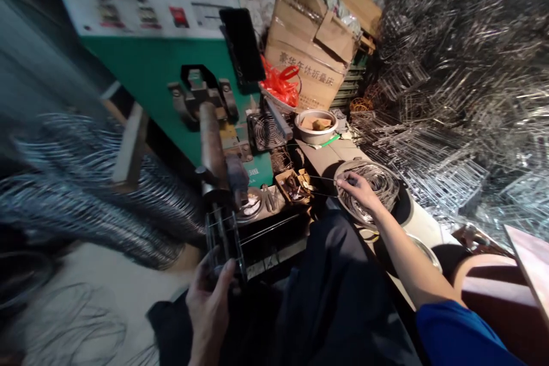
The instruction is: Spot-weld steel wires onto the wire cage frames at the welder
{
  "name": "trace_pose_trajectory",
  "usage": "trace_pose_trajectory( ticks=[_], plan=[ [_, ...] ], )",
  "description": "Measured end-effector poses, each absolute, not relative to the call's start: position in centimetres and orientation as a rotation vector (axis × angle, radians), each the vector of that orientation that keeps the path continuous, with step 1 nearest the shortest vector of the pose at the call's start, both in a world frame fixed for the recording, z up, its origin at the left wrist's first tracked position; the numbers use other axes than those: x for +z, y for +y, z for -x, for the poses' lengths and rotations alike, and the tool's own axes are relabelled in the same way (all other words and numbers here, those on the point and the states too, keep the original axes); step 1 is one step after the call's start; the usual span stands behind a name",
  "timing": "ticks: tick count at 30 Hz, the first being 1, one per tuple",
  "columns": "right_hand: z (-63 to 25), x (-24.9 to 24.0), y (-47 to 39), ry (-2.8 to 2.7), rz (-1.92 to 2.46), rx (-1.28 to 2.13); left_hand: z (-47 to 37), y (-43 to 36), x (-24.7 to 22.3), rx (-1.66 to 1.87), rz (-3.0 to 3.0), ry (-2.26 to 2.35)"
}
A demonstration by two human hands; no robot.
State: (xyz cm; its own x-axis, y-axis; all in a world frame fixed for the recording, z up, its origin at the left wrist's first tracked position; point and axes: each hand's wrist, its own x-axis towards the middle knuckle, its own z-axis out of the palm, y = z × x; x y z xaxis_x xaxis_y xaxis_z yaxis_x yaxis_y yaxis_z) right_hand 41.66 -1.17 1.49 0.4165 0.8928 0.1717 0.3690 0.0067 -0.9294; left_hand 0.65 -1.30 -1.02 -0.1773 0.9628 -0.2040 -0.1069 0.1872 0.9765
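Observation:
My left hand [211,291] is wrapped round the lower end of a small wire frame [223,234], whose upper end meets the dark metal arm [212,148] of a green machine [141,63]. Over a round tray of coiled wire [369,186], my right hand [355,187] pinches a thin wire [322,178] between thumb and fingers. The wire runs left from the fingertips over a dark gap. A small open box of metal bits [294,186] lies between the two hands.
Stacks of bent wire pieces [98,206] stand at the left. A white bowl [316,128], a cardboard box [306,51] and a red plastic bag [281,84] are behind the bench. Piled wire frames [446,160] fill the right side. A phone [243,44] is on the machine.

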Motion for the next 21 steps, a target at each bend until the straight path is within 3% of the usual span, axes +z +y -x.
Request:
trace_pose_trajectory(
  ticks=[5, 12, 21],
  plan=[
    [-34.9, 4.1, 2.4, -1.285, 1.521, 0.791, -1.2, -2.1, -0.7, 1.282, -0.865, 1.278],
    [-27.9, 0.9, 3.6, -1.304, 1.386, 0.874, -1.4, -2.3, -0.6, 1.291, -0.819, 1.216],
    [-26.4, -1.7, 5.4, -1.243, 1.372, 0.860, -1.9, -1.4, -1.6, 1.319, -0.763, 1.162]
  ],
)
